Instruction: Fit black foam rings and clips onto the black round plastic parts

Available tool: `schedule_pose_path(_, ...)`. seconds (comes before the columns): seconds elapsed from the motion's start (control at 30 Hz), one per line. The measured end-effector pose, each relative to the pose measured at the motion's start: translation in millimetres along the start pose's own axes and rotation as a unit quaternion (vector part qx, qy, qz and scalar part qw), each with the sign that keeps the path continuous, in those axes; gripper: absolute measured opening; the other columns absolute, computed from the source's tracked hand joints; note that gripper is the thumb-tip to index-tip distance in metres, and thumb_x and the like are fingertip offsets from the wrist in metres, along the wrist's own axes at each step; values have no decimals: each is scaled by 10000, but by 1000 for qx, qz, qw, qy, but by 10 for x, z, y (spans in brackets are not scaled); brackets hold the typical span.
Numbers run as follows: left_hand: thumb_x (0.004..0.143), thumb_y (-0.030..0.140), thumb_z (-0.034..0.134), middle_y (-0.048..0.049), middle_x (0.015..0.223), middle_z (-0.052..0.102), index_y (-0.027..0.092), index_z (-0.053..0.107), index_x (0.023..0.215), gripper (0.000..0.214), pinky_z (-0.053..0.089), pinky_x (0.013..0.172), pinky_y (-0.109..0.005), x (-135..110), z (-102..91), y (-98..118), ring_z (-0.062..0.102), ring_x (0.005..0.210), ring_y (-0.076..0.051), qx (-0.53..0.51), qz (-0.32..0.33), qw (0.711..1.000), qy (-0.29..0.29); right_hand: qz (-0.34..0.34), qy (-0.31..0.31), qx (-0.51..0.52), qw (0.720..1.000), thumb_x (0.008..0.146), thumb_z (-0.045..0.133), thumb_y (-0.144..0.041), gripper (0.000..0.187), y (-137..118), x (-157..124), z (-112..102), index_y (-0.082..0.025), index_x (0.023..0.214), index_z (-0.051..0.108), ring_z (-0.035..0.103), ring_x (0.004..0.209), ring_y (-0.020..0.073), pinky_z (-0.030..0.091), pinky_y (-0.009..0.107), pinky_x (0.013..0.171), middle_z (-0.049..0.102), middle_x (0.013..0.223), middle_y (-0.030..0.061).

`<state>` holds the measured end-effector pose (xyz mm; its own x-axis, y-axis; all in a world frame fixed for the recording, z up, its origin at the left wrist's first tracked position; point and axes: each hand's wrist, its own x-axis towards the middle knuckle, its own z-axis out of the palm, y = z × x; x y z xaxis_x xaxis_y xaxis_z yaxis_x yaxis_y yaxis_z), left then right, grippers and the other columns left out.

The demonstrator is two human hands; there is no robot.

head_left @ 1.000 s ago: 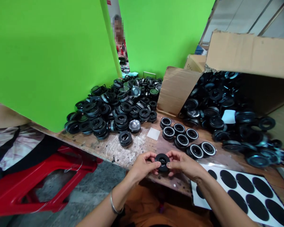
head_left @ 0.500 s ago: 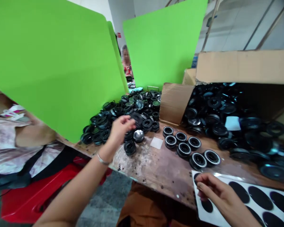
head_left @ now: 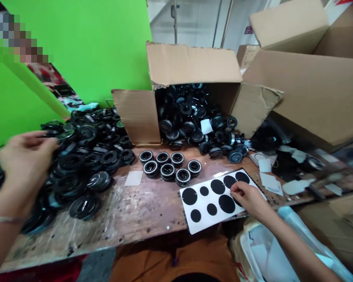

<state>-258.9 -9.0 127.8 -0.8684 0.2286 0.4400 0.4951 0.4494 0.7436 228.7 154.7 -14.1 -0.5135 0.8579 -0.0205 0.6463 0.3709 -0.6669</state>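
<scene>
My left hand (head_left: pixel 25 162) hovers over the left side of a big pile of black round parts (head_left: pixel 88 152), fingers loosely curled and blurred; I cannot tell whether they hold a part. My right hand (head_left: pixel 248 197) rests on the right edge of a white sticker sheet (head_left: pixel 201 221), fingertips pinched at a black round sticker (head_left: pixel 227 203). Several black stickers of two sizes remain on the sheet. Behind the sheet, several ringed black parts (head_left: pixel 167 167) stand in two short rows on the wooden bench (head_left: pixel 147 211).
A cardboard box (head_left: pixel 191 64) lies on its side and spills black parts (head_left: pixel 194 117) onto the bench. Larger cardboard boxes (head_left: pixel 306 90) fill the right. Paper scraps (head_left: pixel 270 181) lie to the right, a white square (head_left: pixel 133 178) near the pile. Green panels (head_left: pixel 88 47) stand behind; another person sits at upper left.
My left hand carried the black part from in front of me to the pile on the left. My right hand went down to the sticker sheet. My view has swung right.
</scene>
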Motion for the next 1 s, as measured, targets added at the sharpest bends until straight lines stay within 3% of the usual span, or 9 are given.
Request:
schedule_pose_path(0.07, 789, 340, 656, 33, 868, 666, 180, 679, 977, 248, 496, 872, -417, -501, 192, 128, 600, 782, -132, 12, 150, 981, -123, -19, -29, -49, 998, 744, 524, -228, 83, 21, 17, 60, -188, 724, 594, 527, 619, 150, 395, 271, 613, 570, 703, 5)
schedule_pose_path(0.17, 824, 312, 633, -28, 955, 690, 217, 703, 903, 143, 492, 910, -385, -1500, 489, 325, 618, 941, -202, -88, 329, 863, -374, -23, -56, -96, 994, 698, 547, -146, 100, 40, 54, 136, -179, 759, 619, 514, 615, 138, 372, 255, 609, 565, 758, 5)
schedule_pose_path(0.3, 848, 268, 612, -86, 1282, 599, 230, 615, 1194, 349, 390, 1071, -399, -2663, 814, 501, 455, 1289, -252, -118, 371, 704, -594, -33, -93, -115, 988, 670, 572, -87, 124, 28, 128, 134, -176, 746, 613, 502, 654, 136, 351, 240, 626, 553, 761, -3)
schedule_pose_path(0.37, 819, 278, 652, -114, 1417, 484, 211, 493, 1334, 543, 315, 1122, -454, -2969, 934, 532, 335, 1378, -286, -96, 374, 685, -618, -41, -118, -116, 985, 661, 581, -69, 137, -5, 172, 92, -175, 744, 602, 500, 678, 138, 339, 234, 627, 550, 759, -7)
schedule_pose_path(0.63, 753, 315, 723, -130, 1462, 423, 197, 423, 1385, 709, 296, 1107, -474, -3090, 1079, 578, 351, 1354, -330, -30, 393, 695, -601, -93, -174, -150, 969, 697, 541, -44, 138, -113, 235, 29, -179, 720, 552, 483, 658, 132, 320, 229, 602, 539, 761, 0)
schedule_pose_path(0.73, 743, 348, 731, -130, 1442, 445, 197, 435, 1375, 714, 318, 1081, -474, -3123, 1096, 578, 368, 1335, -339, -16, 398, 693, -601, -127, -165, -178, 962, 782, 474, -59, 165, -193, 1, 11, -182, 727, 569, 501, 666, 148, 333, 245, 598, 560, 789, 30)
schedule_pose_path(0.83, 764, 361, 708, -120, 1447, 437, 222, 415, 1382, 698, 308, 1075, -476, -3179, 1121, 542, 359, 1337, -335, -24, 397, 700, -593, -133, -219, -135, 957, 823, 469, -93, 188, -321, -375, -167, -212, 731, 582, 527, 668, 158, 364, 251, 615, 600, 775, 25)
schedule_pose_path(0.93, 753, 362, 726, -138, 1458, 413, 219, 406, 1383, 721, 270, 1092, -487, -3163, 1093, 532, 327, 1354, -343, -47, 383, 697, -604, -106, -304, -44, 946, 839, 541, -181, 105, -418, -622, -419, -245, 782, 601, 546, 700, 158, 392, 241, 627, 630, 803, 10)
schedule_pose_path(1.0, 696, 390, 776, -157, 1452, 407, 212, 420, 1366, 780, 268, 1091, -486, -3079, 1015, 550, 316, 1354, -349, -87, 352, 688, -628, -69, -293, 0, 954, 843, 572, -241, 72, -459, -612, -497, -242, 775, 593, 522, 676, 157, 385, 241, 599, 606, 753, 5)
